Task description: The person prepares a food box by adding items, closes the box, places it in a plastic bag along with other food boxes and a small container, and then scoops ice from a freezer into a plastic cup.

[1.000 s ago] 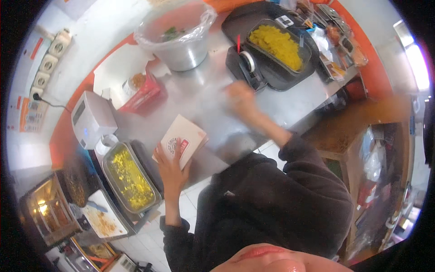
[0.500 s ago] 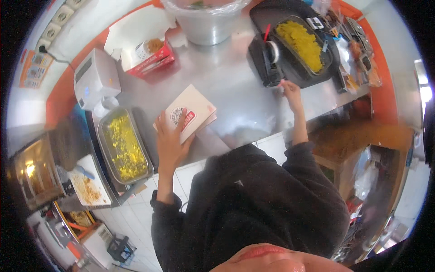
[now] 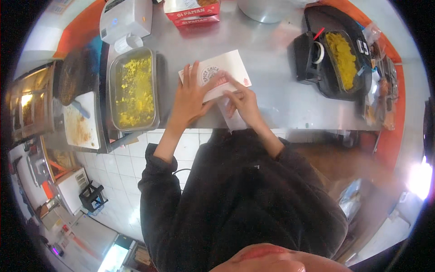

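A white paper bag (image 3: 216, 75) lies flat on the steel surface (image 3: 272, 90) at upper centre, long axis rising rightward. The left hand (image 3: 190, 97) presses it open-palmed; the right hand (image 3: 244, 102) pinches its lower edge.

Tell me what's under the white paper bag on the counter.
The white paper bag lies flat on the steel counter. The left hand presses on top and the right hand touches its lower edge. Whatever sits beneath or inside the bag is covered.

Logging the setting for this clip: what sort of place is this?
Likely a takeaway food kitchen: a steel counter, a metal tray of yellow food, a small white printer, and both hands on a printed paper bag.
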Motion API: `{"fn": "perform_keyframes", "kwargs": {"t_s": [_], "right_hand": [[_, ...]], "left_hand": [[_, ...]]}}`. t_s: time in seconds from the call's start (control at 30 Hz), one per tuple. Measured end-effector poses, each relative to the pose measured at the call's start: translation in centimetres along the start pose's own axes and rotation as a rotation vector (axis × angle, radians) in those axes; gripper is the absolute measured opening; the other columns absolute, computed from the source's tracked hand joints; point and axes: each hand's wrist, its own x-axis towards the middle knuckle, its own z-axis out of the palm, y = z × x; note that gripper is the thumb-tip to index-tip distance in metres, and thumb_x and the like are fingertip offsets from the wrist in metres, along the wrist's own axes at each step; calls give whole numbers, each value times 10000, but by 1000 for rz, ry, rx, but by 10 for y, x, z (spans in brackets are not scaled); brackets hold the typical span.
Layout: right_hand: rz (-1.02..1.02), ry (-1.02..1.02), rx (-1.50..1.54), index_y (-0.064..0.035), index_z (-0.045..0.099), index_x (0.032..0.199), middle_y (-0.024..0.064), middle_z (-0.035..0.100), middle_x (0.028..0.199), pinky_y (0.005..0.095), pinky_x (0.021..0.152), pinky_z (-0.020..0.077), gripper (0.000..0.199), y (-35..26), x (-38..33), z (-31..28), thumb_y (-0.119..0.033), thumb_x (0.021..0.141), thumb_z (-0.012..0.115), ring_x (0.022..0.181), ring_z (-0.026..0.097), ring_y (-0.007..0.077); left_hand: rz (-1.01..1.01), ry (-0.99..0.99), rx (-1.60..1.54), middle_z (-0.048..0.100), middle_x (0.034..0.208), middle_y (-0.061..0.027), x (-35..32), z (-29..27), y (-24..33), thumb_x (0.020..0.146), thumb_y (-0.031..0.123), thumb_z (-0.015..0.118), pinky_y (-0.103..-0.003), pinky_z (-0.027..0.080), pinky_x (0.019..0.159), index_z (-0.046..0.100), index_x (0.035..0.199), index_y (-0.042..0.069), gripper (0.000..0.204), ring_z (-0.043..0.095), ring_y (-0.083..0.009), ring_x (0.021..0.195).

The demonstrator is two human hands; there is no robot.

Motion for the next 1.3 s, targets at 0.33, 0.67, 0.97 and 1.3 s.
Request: {"fn": "perform_keyframes", "kwargs": {"t_s": [0.33, 0.67, 0.97, 1.3], "right_hand": [[-301, -143, -764, -232, 457, 1306, 70, 575, 647, 309, 540, 470, 503, 38, 5, -28, -123, 835, 596, 531, 532, 139], [84, 737, -680, -28, 634, 942, 44, 511, 670, 298, 516, 429, 312, 42, 20, -263, -325, 876, 567, 603, 507, 120], [123, 591, 398, -66, 659, 845, -38, 512, 728, 270, 495, 405, 232, 73, 25, -280, -296, 840, 630, 701, 472, 66], [260, 618, -718, -6, 658, 706, 71, 593, 574, 272, 449, 418, 288, 82, -10, -273, -260, 833, 614, 445, 517, 137]], "left_hand": [[-3, -5, 30, 257, 1374, -227, -2, 1, 3, 732, 362, 652, -534, 307, 998, 345, 1366, 327, 705, 270, -460, 1251], [357, -223, -171, 361, 1391, -68, -58, 96, 59, 762, 77, 523, -361, 340, 1033, 380, 1339, 168, 602, 307, -240, 1308], [145, -214, -526, 539, 1189, -143, -51, 100, 43, 783, 43, 489, -376, 464, 878, 448, 1292, 153, 523, 538, -272, 1086], [-17, 969, -485, 441, 1339, -148, 29, -82, 13, 859, 154, 479, -418, 314, 1023, 543, 1232, 75, 386, 424, -340, 1227]]}}
